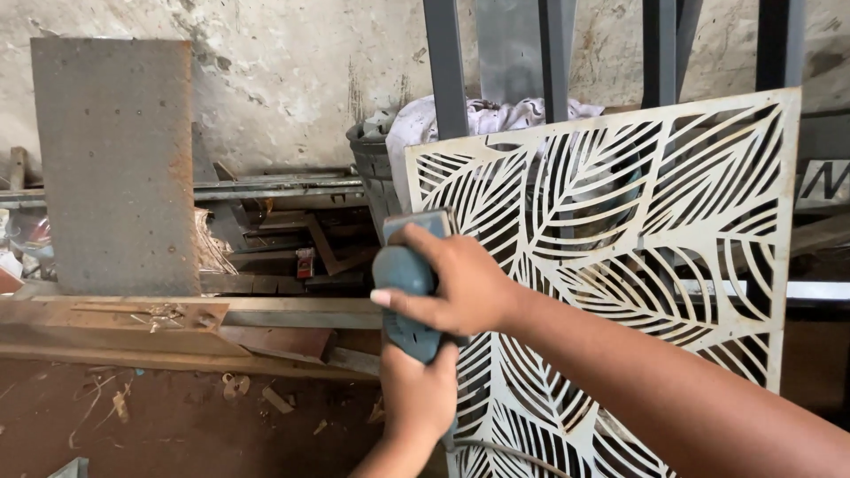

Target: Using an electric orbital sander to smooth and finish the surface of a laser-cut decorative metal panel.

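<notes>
A blue-grey power sander is pressed against the left edge of an upright cream metal panel cut through with a leaf pattern. My right hand grips the sander's top from the right. My left hand comes up from below and holds the sander's lower handle. A grey cord trails from the tool along the bottom of the panel. The panel leans against dark metal posts.
A grey metal sheet with rusty edges leans on the stained wall at left. Long steel bars and rusty beams lie along the floor. A dark bin stuffed with white cloth stands behind the panel. Scraps litter the reddish floor.
</notes>
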